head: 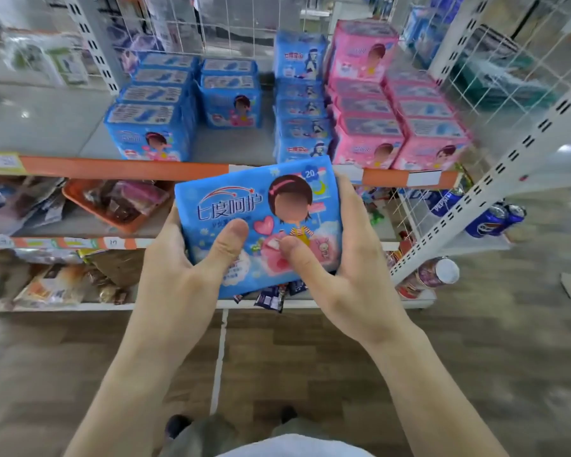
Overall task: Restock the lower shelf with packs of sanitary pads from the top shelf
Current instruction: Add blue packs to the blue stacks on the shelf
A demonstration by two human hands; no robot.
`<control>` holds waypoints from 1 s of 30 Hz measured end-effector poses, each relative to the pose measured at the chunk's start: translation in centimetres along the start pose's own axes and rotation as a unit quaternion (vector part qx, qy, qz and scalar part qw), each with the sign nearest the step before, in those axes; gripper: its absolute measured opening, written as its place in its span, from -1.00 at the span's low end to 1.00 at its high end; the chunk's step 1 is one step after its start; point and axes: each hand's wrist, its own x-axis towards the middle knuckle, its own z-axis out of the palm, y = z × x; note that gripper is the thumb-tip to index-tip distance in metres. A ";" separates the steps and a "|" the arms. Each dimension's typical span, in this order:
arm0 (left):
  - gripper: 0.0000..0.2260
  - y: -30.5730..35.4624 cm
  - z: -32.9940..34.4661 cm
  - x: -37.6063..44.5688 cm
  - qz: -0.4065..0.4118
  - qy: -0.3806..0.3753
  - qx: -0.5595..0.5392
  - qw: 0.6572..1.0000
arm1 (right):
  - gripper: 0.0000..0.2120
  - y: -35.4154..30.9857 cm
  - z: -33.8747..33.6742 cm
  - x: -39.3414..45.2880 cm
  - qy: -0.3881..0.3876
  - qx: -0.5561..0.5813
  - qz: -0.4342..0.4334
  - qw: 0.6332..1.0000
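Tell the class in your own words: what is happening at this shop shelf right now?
A person stands facing a shop shelf, holding one blue pack of pads in both hands. The left hand and right hand grip its sides, thumbs on the front. The top shelf behind it carries rows of blue packs and pink packs. The held pack is not on any shelf yet.

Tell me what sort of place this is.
Most likely a small shop aisle: metal shelving with orange price strips, stacked pad packs on display, and drink cans on the neighbouring rack.
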 end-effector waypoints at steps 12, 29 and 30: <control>-0.67 -0.6 -3.0 3.3 -0.026 0.000 0.016 1.000 | -0.32 0.9 4.0 2.7 -0.015 0.031 0.024 0.999; -0.71 0.6 -12.3 13.7 0.021 -0.037 0.093 0.995 | -0.52 1.2 15.4 9.7 0.077 0.103 0.086 0.988; -0.73 0.6 -12.6 14.1 0.018 -0.043 0.087 0.995 | -0.52 1.2 15.7 9.9 0.077 0.107 0.089 0.987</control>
